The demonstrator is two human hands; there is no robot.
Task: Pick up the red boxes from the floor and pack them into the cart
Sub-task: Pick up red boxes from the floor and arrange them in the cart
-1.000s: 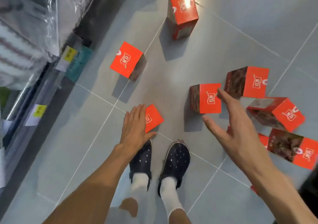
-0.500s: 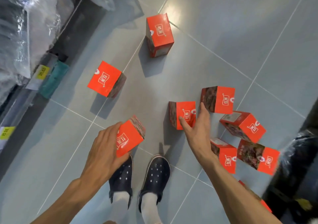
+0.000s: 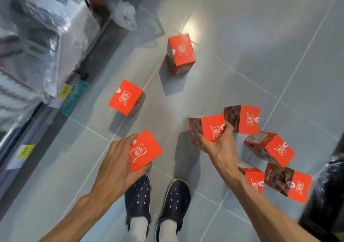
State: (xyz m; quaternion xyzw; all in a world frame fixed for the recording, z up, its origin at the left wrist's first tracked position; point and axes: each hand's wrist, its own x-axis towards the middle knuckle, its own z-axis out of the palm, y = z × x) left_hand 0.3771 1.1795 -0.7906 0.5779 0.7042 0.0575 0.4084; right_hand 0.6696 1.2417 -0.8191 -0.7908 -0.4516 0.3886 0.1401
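Several red boxes lie scattered on the grey tiled floor. My left hand (image 3: pixel 115 161) grips one red box (image 3: pixel 147 148) lifted just above my left shoe. My right hand (image 3: pixel 219 146) grips a second red box (image 3: pixel 206 128), raised off the floor. Loose boxes remain: one upright at the back (image 3: pixel 181 52), one tilted at the left (image 3: pixel 125 96), one behind my right hand (image 3: pixel 245 119), and a cluster of three at the right (image 3: pixel 271 148). No cart is clearly visible.
Plastic-wrapped goods on a low shelf with yellow price tags (image 3: pixel 26 150) run along the left. A dark plastic-wrapped object (image 3: pixel 325 195) stands at the right edge. My two dark shoes (image 3: pixel 158 199) stand on the tiles below the hands.
My left hand closed round the box by my shoe and lifted it. My right hand reached the middle box, took hold and raised it off the floor. The camera rose.
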